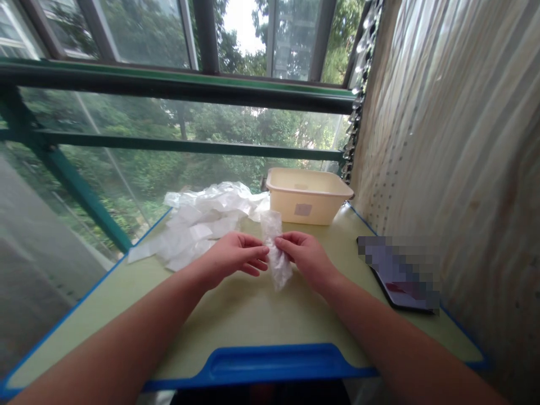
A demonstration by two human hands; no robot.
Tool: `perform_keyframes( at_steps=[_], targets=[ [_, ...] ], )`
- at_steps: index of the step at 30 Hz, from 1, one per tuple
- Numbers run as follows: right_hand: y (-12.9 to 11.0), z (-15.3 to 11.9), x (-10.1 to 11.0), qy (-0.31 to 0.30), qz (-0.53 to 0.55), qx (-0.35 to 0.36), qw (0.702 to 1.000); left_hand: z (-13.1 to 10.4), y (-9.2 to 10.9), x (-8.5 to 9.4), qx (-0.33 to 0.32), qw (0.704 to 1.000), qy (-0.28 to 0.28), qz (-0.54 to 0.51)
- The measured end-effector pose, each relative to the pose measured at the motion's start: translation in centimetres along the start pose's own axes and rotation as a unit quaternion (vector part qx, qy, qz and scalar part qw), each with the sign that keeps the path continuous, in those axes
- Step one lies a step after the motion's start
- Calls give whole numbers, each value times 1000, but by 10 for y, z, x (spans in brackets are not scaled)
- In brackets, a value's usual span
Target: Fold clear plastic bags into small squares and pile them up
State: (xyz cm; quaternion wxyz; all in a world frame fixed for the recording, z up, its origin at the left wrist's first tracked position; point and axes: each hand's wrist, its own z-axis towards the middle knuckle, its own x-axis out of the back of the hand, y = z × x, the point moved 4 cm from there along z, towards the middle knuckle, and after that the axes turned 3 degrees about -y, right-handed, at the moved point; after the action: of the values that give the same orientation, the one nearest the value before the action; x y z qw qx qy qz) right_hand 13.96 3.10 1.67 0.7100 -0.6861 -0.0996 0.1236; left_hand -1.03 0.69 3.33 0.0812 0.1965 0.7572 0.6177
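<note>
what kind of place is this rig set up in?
Probably an enclosed home balcony: a green railing runs below framed windows, trees show just outside, and a small blue-edged table stands in front of it.

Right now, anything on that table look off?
Mainly the white heap: loose, crumpled sheets sprawl to the left edge of the tabletop. The plastic pinched in the right hand is crumpled too. Blocky pixels hide part of the phone; that looks like image masking, not damage. No spill visible.
</note>
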Motion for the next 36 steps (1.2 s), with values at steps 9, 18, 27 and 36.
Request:
perform_keyframes(
  at_steps=[9, 18, 27, 36],
  targets=[
    [3, -1, -5, -37, 93, -42, 994, 0, -2, 1, 3, 999, 32, -3],
    [2, -2, -5, -41, 30, -25, 998, -1, -3, 10, 4, 997, 74, -31],
    [7, -4, -9, -73, -28, -68, 995, 4, -10, 11, -28, 997, 71, 6],
    [14, -2, -10, -100, 10, -120, 988, 11, -16, 13, -29, 997, 77, -2]
  ],
)
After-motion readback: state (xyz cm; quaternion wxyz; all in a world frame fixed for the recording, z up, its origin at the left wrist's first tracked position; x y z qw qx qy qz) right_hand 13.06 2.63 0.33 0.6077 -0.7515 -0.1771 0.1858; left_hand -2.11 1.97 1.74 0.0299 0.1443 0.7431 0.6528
